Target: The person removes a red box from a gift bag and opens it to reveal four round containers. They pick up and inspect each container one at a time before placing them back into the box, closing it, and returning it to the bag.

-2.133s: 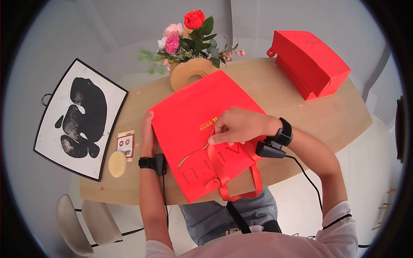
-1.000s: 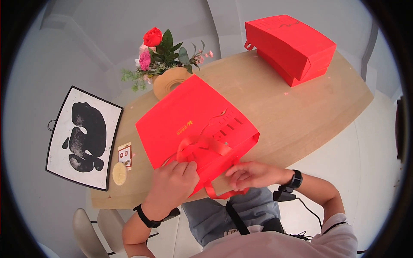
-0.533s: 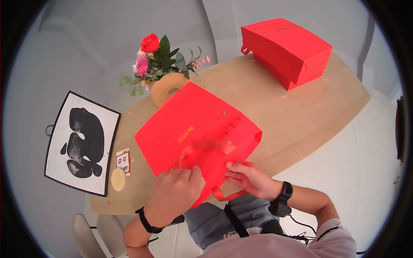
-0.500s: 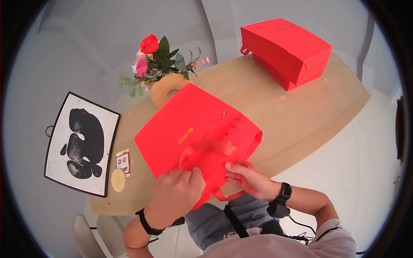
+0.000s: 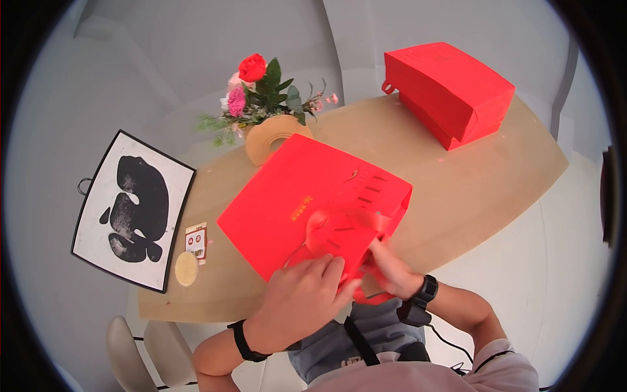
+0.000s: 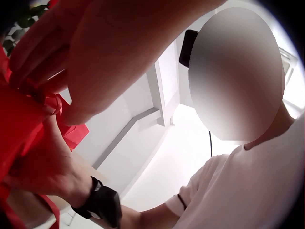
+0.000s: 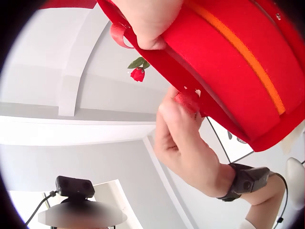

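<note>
A red paper gift bag (image 5: pixel 274 202) with gold lettering lies on its side, its mouth facing the person. At that mouth my left hand (image 5: pixel 304 300) pinches the red ribbon handle (image 7: pixel 188 101) against the rim, as the right wrist view shows. My right hand (image 5: pixel 392 271) grips the bag's edge close by, its thumb along the rim and its fingers partly hidden behind ribbon and bag. In the left wrist view, the left hand (image 6: pixel 95 52) overlaps the right hand (image 6: pixel 52 167). The bag's red interior with an orange strip (image 7: pixel 238 47) shows in the right wrist view.
Another red bag (image 5: pixel 450 91) lies at the table's back right. Behind the held bag stands a round tan vase (image 5: pixel 264 138) of flowers. At left are a framed black-and-white picture (image 5: pixel 98 222), a small card (image 5: pixel 196 242) and a pale oval piece (image 5: pixel 187 269).
The bag has turned, and its mouth has come toward the person. My left hand left its left edge for the mouth, then moved rightward; my right hand came down off its face.
</note>
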The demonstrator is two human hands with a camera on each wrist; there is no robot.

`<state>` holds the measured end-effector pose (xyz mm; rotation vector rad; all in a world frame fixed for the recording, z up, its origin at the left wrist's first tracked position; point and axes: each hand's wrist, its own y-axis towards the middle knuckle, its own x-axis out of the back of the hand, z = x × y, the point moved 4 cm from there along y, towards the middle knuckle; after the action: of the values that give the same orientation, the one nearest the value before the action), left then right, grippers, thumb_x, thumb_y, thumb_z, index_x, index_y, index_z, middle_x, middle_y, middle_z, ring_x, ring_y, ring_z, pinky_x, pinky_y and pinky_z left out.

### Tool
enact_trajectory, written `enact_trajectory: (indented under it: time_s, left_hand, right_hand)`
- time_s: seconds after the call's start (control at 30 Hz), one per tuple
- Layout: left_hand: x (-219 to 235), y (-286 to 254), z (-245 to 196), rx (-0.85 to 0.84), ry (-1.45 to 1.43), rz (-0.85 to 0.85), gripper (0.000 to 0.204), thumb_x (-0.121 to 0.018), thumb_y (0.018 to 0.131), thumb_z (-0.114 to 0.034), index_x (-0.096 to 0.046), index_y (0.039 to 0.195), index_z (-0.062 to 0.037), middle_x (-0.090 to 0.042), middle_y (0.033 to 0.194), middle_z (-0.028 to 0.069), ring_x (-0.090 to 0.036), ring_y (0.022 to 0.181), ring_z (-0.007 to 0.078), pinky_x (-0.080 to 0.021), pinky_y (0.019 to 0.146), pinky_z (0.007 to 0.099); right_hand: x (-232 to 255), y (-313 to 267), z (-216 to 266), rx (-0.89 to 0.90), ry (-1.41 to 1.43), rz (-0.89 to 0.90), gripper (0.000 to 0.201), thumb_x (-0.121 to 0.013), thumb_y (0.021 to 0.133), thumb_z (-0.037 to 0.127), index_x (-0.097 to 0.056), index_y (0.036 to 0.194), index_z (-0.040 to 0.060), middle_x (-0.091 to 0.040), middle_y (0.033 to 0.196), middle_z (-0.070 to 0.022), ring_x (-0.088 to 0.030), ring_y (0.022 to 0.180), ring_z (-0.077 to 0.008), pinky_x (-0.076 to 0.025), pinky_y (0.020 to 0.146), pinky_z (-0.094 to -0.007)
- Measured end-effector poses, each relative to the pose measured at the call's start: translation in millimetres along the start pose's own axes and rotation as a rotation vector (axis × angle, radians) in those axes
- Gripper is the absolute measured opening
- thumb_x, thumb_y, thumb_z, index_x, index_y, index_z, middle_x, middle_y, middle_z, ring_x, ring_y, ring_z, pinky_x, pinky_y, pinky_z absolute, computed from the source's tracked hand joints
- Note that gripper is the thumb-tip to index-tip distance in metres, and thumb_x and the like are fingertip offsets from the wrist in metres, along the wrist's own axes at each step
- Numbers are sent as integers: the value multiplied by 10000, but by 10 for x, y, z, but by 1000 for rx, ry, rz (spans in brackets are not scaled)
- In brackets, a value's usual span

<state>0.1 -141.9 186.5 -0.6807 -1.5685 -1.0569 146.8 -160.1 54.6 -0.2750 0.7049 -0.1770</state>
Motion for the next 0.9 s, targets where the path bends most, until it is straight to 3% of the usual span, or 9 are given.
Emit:
enact_trajectory:
  time_s: [0.13, 0.2, 0.27, 0.37, 0.43, 0.47, 0.53, 0.63, 0.9]
  left_hand:
    - [88, -104, 339, 94, -280, -153, 441, -681, 925, -348, -661, 1190, 4, -709, 1116, 194, -705, 979, 341, -577, 816, 414]
    - [45, -185, 836, 384, -361, -215, 491, -658, 945, -384, -644, 1238, 10, -688, 1173, 209, -652, 1113, 369, -517, 958, 445]
    - [-146, -369, 1481, 655, -350, -381, 492, -642, 962, -393, -646, 1237, 15, -681, 1194, 222, -636, 1150, 361, -496, 982, 432]
    - [-674, -778, 2200, 844, -461, -444, 486, -627, 979, -408, -660, 1224, 10, -704, 1151, 187, -670, 1099, 306, -496, 980, 385]
    - [-833, -907, 2259, 904, -625, -492, 452, -615, 995, -402, -697, 1088, 33, -716, 914, 110, -670, 864, 179, -498, 876, 311]
    - [-851, -933, 2266, 901, -625, -498, 452, -615, 995, -402, -697, 1088, 33, -716, 914, 110, -670, 864, 179, -498, 876, 311]
    - [-882, -972, 2275, 957, -705, -446, 463, -604, 1010, -373, -690, 875, 62, -599, 659, 15, -514, 649, 73, -447, 720, 259]
    - [-775, -908, 2211, 880, -638, -472, 480, -610, 1012, -321, -641, 740, 73, -476, 555, -28, -377, 583, 48, -354, 580, 253]
    - [-739, -929, 2220, 920, -516, -559, 371, -657, 980, -205, -658, 751, 87, -478, 546, -34, -383, 540, 38, -304, 478, 273]
  right_hand:
    - [145, 38, 55, 15, -30, -43, 523, -586, 1001, 385, -477, 1402, 66, -644, 1285, -70, -642, 1152, -174, -545, 933, -347]
    - [261, 60, 77, 14, -10, -49, 519, -575, 1011, 382, -462, 1413, 75, -624, 1304, -66, -636, 1160, -173, -556, 907, -340]
    - [345, 76, 90, 34, 16, -5, 510, -557, 1024, 373, -443, 1426, 82, -602, 1327, -63, -620, 1180, -170, -569, 877, -334]
    - [430, 78, 115, -12, -49, 47, 518, -545, 1034, 367, -418, 1449, 84, -564, 1377, -68, -598, 1213, -174, -581, 867, -339]
    - [380, 36, 167, -20, -39, 34, 533, -544, 1037, 369, -404, 1464, 82, -558, 1387, -70, -594, 1219, -183, -578, 897, -354]
    - [375, 45, 179, -16, -42, 37, 533, -544, 1037, 369, -404, 1464, 82, -558, 1387, -70, -594, 1219, -183, -578, 897, -354]
    - [360, 68, 186, -12, -43, 54, 544, -547, 1037, 364, -394, 1474, 80, -558, 1389, -75, -602, 1211, -194, -572, 921, -374]
    - [362, 87, 208, -13, -33, 43, 543, -550, 1036, 360, -395, 1475, 78, -567, 1381, -75, -607, 1207, -201, -563, 936, -388]
    - [322, 109, 298, -4, -81, 51, 554, -582, 1011, 334, -400, 1461, 67, -572, 1367, -87, -608, 1205, -200, -565, 938, -391]
